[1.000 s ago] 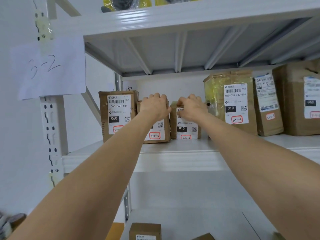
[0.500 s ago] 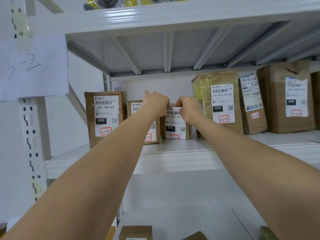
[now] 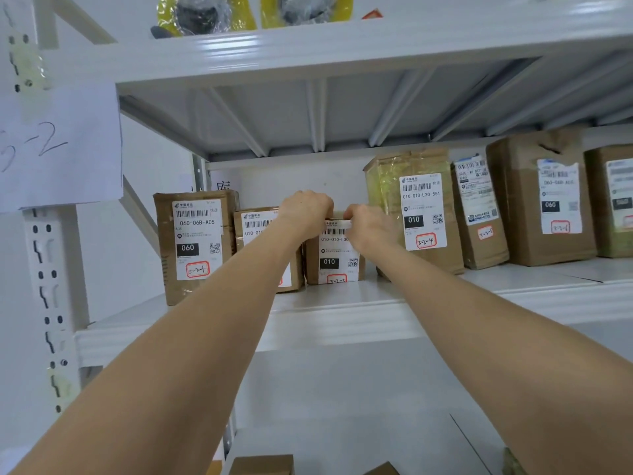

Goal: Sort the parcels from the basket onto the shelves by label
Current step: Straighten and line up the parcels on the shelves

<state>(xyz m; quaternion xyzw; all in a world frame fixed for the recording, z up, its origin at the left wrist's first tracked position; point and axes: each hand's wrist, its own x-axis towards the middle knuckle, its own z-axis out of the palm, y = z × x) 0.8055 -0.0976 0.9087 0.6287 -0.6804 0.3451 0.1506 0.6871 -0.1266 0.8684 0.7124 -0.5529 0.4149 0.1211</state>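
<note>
Gripping hands: the left hand [image 3: 306, 212] and right hand [image 3: 368, 222] were both curled over the top edge of the small parcel [image 3: 334, 258], fingers closed on it from either side, arms stretched up and forward.
Small parcel: it stood upright on the middle shelf [image 3: 342, 323], label facing out with "010" in a black box. Its red-ringed mark at the bottom was too blurred to read.
Left neighbours: the second parcel [image 3: 255, 234] stood just beside it, partly hidden by the left forearm. Next came the tall 060 parcel [image 3: 195, 245], marked 3-2-1 in red, at the shelf's left end.
Right neighbours: the yellow-taped parcel [image 3: 416, 210], marked 3-2-4, stood close on its right, then the slim parcel [image 3: 479, 214], the big brown parcel [image 3: 541, 200] and the edge parcel [image 3: 613, 200], all upright in one row.
Upper shelf: the upper shelf [image 3: 342, 46] carried yellow bags [image 3: 205, 12] with dark contents.
Lower shelf: the tops of cardboard boxes [image 3: 262, 464] showed at the bottom edge.
Sign: a paper sign [image 3: 58, 145] on the slotted post [image 3: 48, 286] had "3-2" handwritten on it.
</note>
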